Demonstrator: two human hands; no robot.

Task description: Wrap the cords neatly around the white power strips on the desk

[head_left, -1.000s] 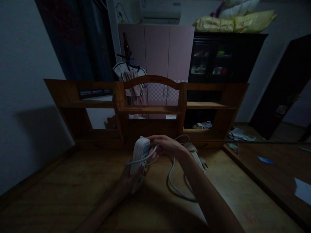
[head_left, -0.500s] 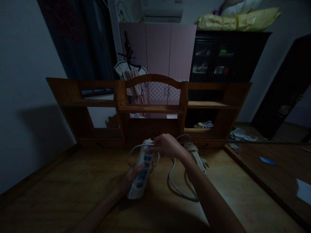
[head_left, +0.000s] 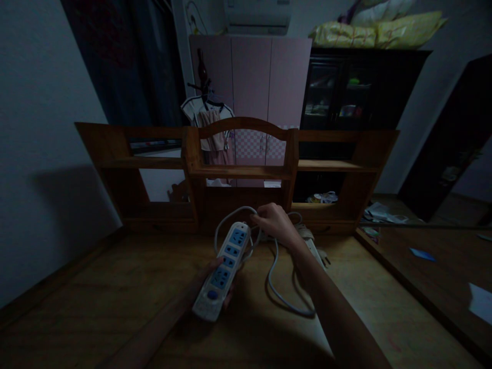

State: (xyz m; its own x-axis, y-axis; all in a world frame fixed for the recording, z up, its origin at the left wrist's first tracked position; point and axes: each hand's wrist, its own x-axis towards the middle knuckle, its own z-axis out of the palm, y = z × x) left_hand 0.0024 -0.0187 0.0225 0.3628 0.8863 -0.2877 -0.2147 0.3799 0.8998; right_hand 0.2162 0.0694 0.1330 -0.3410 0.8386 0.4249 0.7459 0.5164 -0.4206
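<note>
A white power strip (head_left: 226, 267) with blue sockets is tilted above the wooden tabletop, its sockets facing me. My left hand (head_left: 212, 274) is closed around its lower half, thumb on the near edge and fingertips showing at the far side. Just past the strip's upper end, my right hand (head_left: 273, 219) pinches its grey-white power cord (head_left: 234, 210). The cord loops beside the strip's upper part, and more of it (head_left: 275, 284) trails over the tabletop to the right. Partly hidden behind my right forearm lies a second white power strip (head_left: 315, 256) with cord wound around it and a plug showing.
A wooden shelf unit (head_left: 240, 173) stands along the back of the tabletop (head_left: 115, 297). To the right, beyond a raised wooden edge (head_left: 407, 292), a lower surface holds a blue card (head_left: 422, 254) and white paper (head_left: 480, 302).
My right hand has moved slightly up and right, drawing the cord off the strip's face into a loop beyond its upper end. The strip has shifted a little toward me.
</note>
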